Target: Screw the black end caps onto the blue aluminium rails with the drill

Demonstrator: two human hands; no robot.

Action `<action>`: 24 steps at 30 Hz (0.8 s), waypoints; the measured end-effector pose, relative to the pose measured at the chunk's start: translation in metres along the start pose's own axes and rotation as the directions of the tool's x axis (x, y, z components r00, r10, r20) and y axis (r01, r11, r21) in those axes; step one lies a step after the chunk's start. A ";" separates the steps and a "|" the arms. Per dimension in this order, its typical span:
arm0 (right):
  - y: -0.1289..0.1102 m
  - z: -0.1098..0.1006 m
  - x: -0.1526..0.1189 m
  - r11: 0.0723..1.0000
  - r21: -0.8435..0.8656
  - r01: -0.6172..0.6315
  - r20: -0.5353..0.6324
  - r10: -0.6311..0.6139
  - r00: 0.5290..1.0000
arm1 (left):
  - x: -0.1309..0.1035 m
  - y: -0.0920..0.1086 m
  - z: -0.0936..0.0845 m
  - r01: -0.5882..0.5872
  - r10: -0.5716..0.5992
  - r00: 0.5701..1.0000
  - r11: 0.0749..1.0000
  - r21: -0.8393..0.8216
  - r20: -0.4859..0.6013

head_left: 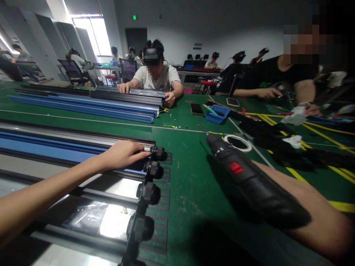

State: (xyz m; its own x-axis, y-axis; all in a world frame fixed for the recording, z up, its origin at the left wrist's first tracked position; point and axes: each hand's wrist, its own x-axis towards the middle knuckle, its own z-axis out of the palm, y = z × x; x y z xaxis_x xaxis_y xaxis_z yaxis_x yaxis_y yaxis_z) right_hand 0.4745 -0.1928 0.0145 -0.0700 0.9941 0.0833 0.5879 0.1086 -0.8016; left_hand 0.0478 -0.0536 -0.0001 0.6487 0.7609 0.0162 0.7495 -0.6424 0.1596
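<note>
My left hand (pixel 124 153) lies on the blue and silver metal profile (pixel 91 157) at the left, its fingers pressed together beside the topmost black cable gland (pixel 158 152). What its fingertips pinch is too small to tell. Several such glands line the profile ends, above slotted black plates (pixel 163 197). On the right, my right hand (pixel 264 171) is wrapped round a black power screwdriver (pixel 249 184) with a red switch; the tool covers most of its fingers. The screwdriver's front end points up and left, over the green table (pixel 191 184), apart from the profiles.
Across the table, a person holds more long profiles (pixel 111 105). A blue bin (pixel 217 113), a phone (pixel 196 108) and a white ring (pixel 237 143) lie beyond the screwdriver. At the right, another person handles a tool and white part (pixel 294 115) near black harnesses and yellow strips.
</note>
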 end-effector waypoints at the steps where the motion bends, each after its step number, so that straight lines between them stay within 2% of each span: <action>1: 0.003 0.005 0.002 0.991 -0.129 0.041 0.018 -0.039 0.999 | 0.000 0.000 0.000 0.003 -0.003 1.000 1.000 0.001 0.001; 4: 0.019 0.021 0.010 0.850 -0.461 0.254 0.155 -0.205 0.966 | 0.000 0.000 0.000 0.010 -0.010 1.000 1.000 -0.003 -0.005; 7: 0.033 0.030 0.015 0.740 -0.566 0.363 0.207 -0.299 0.932 | -0.001 -0.001 0.001 0.003 -0.004 1.000 1.000 -0.017 -0.013; 13: 0.032 0.030 0.018 0.791 -0.511 0.336 0.210 -0.264 0.941 | -0.001 -0.001 0.000 -0.012 0.011 1.000 1.000 -0.016 -0.023; 19: 0.043 0.010 -0.006 0.799 -0.497 0.338 0.261 -0.234 0.937 | -0.002 -0.001 -0.001 -0.002 0.002 1.000 1.000 -0.017 -0.016; 21: 0.033 0.011 -0.017 0.759 -0.560 0.334 0.189 -0.276 0.942 | -0.002 0.000 -0.001 0.004 -0.004 1.000 1.000 -0.019 -0.007; 22: 0.021 0.016 -0.023 0.737 -0.589 0.331 0.135 -0.315 0.940 | -0.002 0.000 -0.001 0.008 -0.008 1.000 1.000 -0.017 -0.004; 24: -0.014 0.034 -0.034 0.724 -0.575 0.380 0.062 -0.425 0.903 | -0.002 0.000 -0.001 0.015 -0.015 1.000 1.000 -0.009 -0.001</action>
State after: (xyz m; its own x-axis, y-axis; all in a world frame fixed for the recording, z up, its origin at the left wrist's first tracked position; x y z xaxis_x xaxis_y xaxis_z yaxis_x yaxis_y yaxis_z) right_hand 0.4413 -0.2282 0.0033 -0.3630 0.8512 0.3790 0.8628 0.4607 -0.2081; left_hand 0.0459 -0.0552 0.0008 0.6373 0.7705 0.0147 0.7580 -0.6301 0.1683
